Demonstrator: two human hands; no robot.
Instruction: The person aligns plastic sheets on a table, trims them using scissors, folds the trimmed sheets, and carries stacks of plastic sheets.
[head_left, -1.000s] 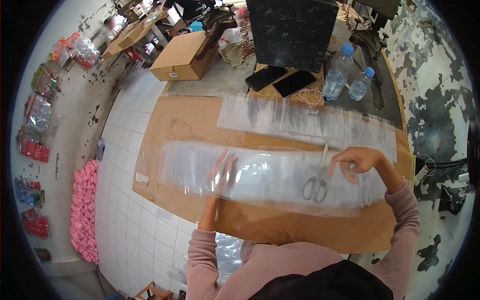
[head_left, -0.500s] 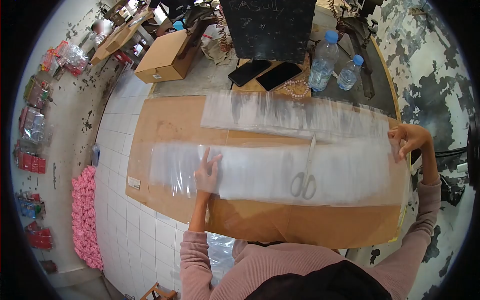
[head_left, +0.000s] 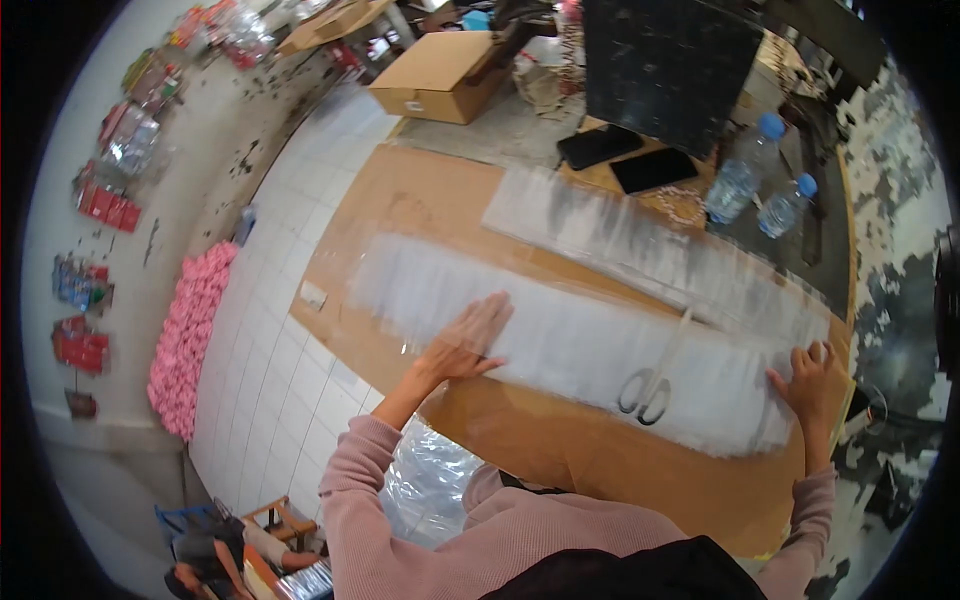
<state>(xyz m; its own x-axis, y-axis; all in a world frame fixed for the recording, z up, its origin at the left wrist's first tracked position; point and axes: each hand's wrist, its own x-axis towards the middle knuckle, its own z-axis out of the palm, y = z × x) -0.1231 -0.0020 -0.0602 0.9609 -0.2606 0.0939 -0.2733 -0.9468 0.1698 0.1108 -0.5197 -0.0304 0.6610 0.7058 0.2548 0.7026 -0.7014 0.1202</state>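
Observation:
A long strip of stacked clear plastic film [head_left: 560, 335] lies on the cardboard-covered table in front of me. My left hand [head_left: 468, 338] rests flat on its left part, fingers stretched out and a little blurred. At the right end, my right hand [head_left: 806, 380] touches the film with its fingers spread. Scissors [head_left: 645, 394] with dark handles lie on the strip between my hands, closer to the right one. Beyond it, a second stack of clear film [head_left: 600, 222] runs alongside, partly meeting the first near the right end.
Two phones [head_left: 600, 146], a beaded string [head_left: 680, 205] and two water bottles [head_left: 745, 170] stand or lie behind the film, near a dark panel [head_left: 665, 70]. A cardboard box [head_left: 435, 78] sits at the back left. Pink bundles [head_left: 190, 340] line the wall; another person [head_left: 215, 555] is at lower left.
The view has turned, so the table appears slanted. My left hand has flattened on the film. My right fingers, earlier pinched at the film's right edge, are now spread there.

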